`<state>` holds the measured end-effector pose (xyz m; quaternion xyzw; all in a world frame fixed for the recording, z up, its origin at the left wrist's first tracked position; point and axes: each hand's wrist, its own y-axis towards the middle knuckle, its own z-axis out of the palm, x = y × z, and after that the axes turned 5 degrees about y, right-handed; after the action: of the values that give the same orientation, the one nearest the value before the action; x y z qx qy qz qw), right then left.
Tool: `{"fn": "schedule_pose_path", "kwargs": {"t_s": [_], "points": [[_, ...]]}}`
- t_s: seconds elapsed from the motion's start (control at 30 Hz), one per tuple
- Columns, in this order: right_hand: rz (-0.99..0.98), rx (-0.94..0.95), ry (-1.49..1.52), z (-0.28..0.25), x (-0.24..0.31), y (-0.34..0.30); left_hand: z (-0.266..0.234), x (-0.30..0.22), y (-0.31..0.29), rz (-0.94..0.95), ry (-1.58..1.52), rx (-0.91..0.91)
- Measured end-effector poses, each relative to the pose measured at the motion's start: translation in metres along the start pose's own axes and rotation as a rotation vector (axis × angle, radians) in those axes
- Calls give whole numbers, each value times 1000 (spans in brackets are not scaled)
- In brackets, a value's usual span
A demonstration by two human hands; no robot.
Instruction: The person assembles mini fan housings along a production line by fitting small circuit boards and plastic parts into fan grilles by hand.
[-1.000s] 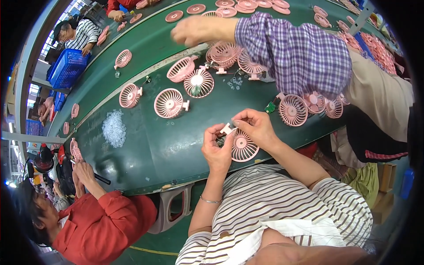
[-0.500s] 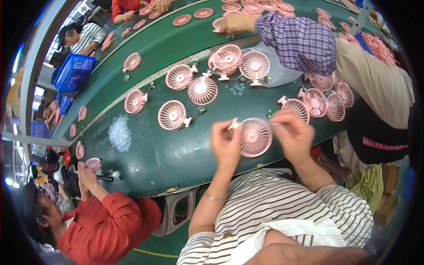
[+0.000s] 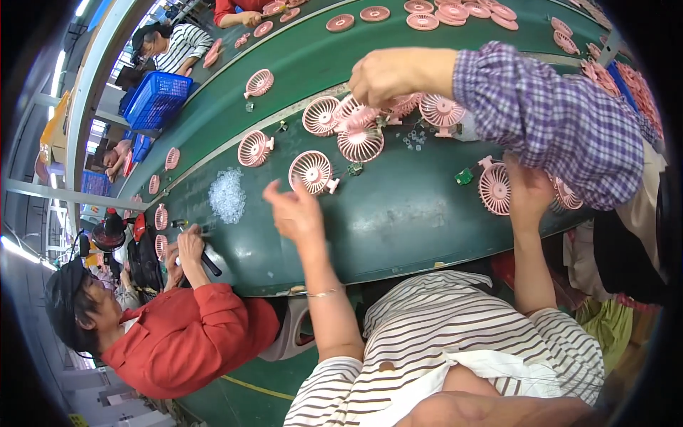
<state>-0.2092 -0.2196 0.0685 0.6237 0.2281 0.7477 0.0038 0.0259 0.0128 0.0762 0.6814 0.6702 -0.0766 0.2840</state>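
Note:
My left hand (image 3: 295,217) is raised over the bench with its fingers apart and nothing in them. Just beyond its fingertips lies a pink round fan housing (image 3: 311,172) with radial slats, a small green circuit board (image 3: 355,169) beside its stem. At the right, my right hand (image 3: 530,188) reaches in among several pink fan housings. The nearest one, a slatted fan housing (image 3: 496,188), lies just left of that hand. A co-worker's checked sleeve covers the fingertips, so their grip is hidden. Another green circuit board (image 3: 464,176) lies left of that housing.
A co-worker's hand (image 3: 377,77) reaches across over a cluster of fan housings, its checked sleeve (image 3: 541,107) crossing above my right hand. Small clear pieces (image 3: 228,196) are heaped at the left. A person in red (image 3: 192,334) works there. Behind runs a green belt (image 3: 299,57) with pink discs.
The fan housing is no longer between my hands. My left hand has moved left and opened; my right hand has moved right, under the sleeve. The co-worker's arm has come nearer.

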Motion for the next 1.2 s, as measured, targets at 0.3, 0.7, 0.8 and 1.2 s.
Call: {"fn": "schedule_pose_path", "kwargs": {"t_s": [0.3, 0.7, 0.8, 1.2], "points": [[-41, 384, 176, 35, -2, -31, 14, 33, 30, 1, -286, 70], [74, 559, 107, 53, -14, -46, -51, 27, -120, -572, -1082, 1246], [213, 497, 216, 51, -26, -44, -61, 21, -115, -135, -868, 1092], [273, 270, 313, 27, -15, -33, 4, -85, -71, 1627, -172, 640]]}}
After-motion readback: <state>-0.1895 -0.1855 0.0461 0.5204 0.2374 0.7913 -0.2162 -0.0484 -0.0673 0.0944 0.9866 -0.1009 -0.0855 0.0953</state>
